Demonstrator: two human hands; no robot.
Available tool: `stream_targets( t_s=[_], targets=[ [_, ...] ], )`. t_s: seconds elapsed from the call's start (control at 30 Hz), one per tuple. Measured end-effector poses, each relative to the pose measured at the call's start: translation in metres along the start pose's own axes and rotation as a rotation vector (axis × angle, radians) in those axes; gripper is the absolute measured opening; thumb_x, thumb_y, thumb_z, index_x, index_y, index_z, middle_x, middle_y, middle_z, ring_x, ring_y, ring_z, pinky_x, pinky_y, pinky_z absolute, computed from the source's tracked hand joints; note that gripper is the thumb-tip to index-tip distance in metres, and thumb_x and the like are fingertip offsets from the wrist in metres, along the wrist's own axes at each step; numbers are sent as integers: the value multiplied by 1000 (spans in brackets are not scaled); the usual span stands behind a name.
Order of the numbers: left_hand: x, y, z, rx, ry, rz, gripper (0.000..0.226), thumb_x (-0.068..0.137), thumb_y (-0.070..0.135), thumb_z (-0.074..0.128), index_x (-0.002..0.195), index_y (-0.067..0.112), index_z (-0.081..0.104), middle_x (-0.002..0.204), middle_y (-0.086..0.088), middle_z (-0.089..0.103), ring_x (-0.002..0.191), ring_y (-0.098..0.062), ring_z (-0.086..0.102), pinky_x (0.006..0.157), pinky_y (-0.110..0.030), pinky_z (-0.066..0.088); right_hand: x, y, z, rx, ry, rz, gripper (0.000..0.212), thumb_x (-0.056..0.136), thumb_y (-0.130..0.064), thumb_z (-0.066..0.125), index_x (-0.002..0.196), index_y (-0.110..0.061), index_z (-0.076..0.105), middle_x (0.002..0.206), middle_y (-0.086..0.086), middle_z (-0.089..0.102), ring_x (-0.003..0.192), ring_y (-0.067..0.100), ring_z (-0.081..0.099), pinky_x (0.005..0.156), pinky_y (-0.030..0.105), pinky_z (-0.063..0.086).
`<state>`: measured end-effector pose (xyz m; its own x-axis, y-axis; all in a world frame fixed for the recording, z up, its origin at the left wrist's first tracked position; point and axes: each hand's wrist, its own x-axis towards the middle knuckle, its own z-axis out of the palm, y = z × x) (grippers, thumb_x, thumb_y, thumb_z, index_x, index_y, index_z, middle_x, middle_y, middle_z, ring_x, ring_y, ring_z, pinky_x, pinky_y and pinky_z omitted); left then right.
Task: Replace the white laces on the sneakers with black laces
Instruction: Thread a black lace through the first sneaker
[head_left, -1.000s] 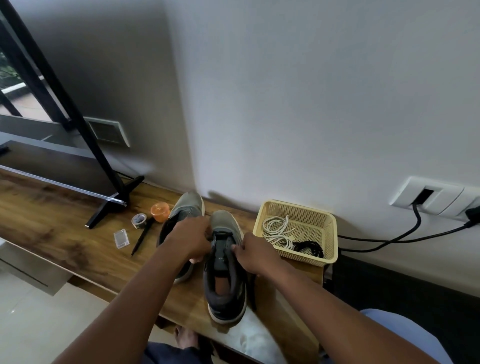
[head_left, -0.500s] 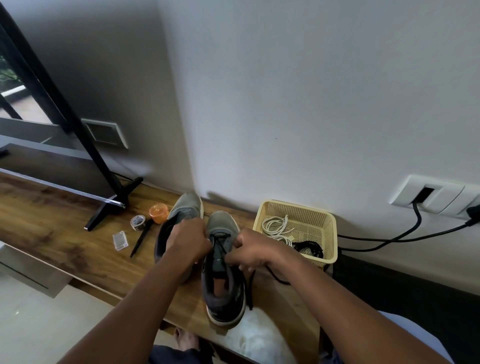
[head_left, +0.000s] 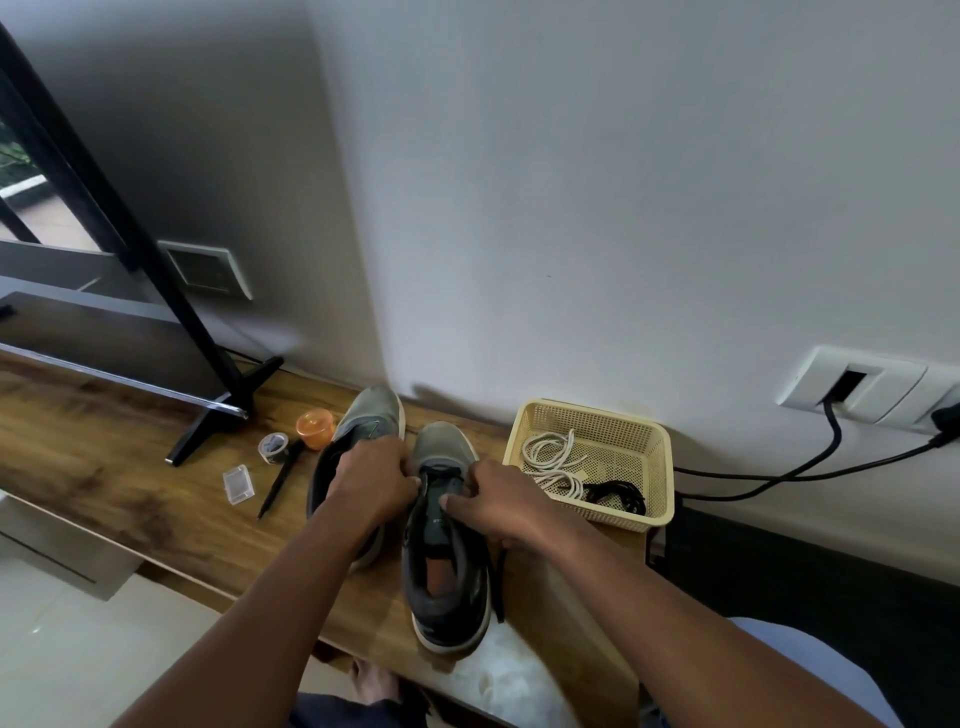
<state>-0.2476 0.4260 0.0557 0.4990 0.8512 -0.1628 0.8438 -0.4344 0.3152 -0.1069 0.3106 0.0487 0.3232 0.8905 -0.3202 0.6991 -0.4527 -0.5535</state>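
Two grey sneakers stand side by side on the wooden shelf (head_left: 130, 499). The right sneaker (head_left: 447, 587) carries a black lace (head_left: 440, 472) across its lowest eyelets, and one end trails down its right side (head_left: 500, 582). My left hand (head_left: 376, 483) pinches the lace at the left eyelets and covers part of the left sneaker (head_left: 371, 415). My right hand (head_left: 493, 501) grips the lace at the right eyelets, thumb on the tongue. A yellow basket (head_left: 660, 467) holds white laces (head_left: 553, 460) and another black lace (head_left: 621, 496).
Left of the sneakers lie an orange cap (head_left: 314, 427), a tape roll (head_left: 274, 447), a black pen (head_left: 278, 483) and a small clear box (head_left: 239, 484). A TV stand foot (head_left: 218, 410) sits further left. Black cables (head_left: 805, 467) run from a wall socket at right.
My right hand drew the black lace out to the right, then came back to the right eyelets. The left hand stayed at the left eyelets. The camera view drifted slightly.
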Motion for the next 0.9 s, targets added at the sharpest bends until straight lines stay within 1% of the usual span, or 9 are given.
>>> stream_targets(
  t_s=[0.07, 0.13, 0.2, 0.33, 0.43, 0.5, 0.6, 0.73, 0.9],
  targets=[
    [-1, 1, -1, -22, 16, -24, 15, 88, 27, 73, 76, 25, 65, 81, 4, 67, 81, -18, 65, 68, -30, 49, 2, -1, 4, -21, 11, 11, 41, 94, -49, 64, 103, -9, 64, 98, 13, 72, 88, 33, 72, 72, 41, 59],
    [-3, 2, -1, -35, 39, -53, 7, 84, 22, 69, 78, 20, 70, 82, 0, 71, 79, -22, 67, 72, -34, 57, 4, 0, 4, 38, -16, 33, 32, 94, -40, 65, 94, -7, 65, 81, 13, 72, 74, 31, 74, 64, 40, 61],
    [-3, 3, 0, -45, 54, -59, 8, 83, 18, 65, 78, 16, 71, 80, -3, 71, 77, -24, 67, 73, -36, 59, 6, 3, 4, 41, -22, 38, 23, 92, -31, 65, 92, -8, 63, 73, 11, 69, 70, 30, 74, 59, 39, 61],
    [2, 3, 1, -62, 53, -66, 14, 89, 19, 62, 83, 14, 74, 83, -4, 72, 81, -25, 67, 71, -31, 51, 8, 7, 7, 41, 28, 74, 22, 88, -21, 68, 102, -5, 64, 78, 12, 73, 69, 30, 76, 61, 43, 65],
    [4, 1, 2, -70, 44, -84, 15, 91, 19, 60, 88, 13, 74, 84, -4, 71, 81, -25, 66, 70, -30, 47, 10, 8, 8, 77, -34, 97, 11, 84, -10, 69, 89, -1, 70, 66, 11, 73, 58, 27, 75, 50, 38, 63],
    [5, 1, 3, -64, 43, -65, 17, 95, 26, 60, 101, 16, 72, 95, -5, 72, 89, -26, 65, 74, -31, 46, 10, 8, 7, 86, -56, 94, 9, 80, -12, 70, 81, -3, 71, 59, 7, 72, 54, 24, 73, 47, 38, 62],
    [6, 1, 3, -37, 2, 29, 32, 96, 37, 66, 126, 28, 64, 119, -5, 72, 111, -28, 65, 89, -34, 48, 8, 5, 0, 55, -99, 102, 16, 75, -28, 73, 76, -12, 69, 49, 0, 65, 46, 20, 67, 38, 27, 51],
    [7, 2, 6, 15, -31, 77, 28, 91, 35, 67, 119, 34, 68, 122, 2, 74, 113, -22, 66, 90, -31, 48, 8, -2, -10, 106, -211, 152, 27, 67, -31, 68, 86, -13, 73, 63, 6, 69, 52, 23, 66, 43, 26, 48],
    [6, 8, 6, 48, -16, 118, 28, 86, 25, 65, 111, 37, 69, 123, -4, 67, 109, -28, 66, 86, -35, 53, 9, -1, -11, 198, -280, 158, 33, 68, -26, 63, 95, -10, 74, 76, 11, 77, 63, 27, 76, 54, 31, 50]
  ],
)
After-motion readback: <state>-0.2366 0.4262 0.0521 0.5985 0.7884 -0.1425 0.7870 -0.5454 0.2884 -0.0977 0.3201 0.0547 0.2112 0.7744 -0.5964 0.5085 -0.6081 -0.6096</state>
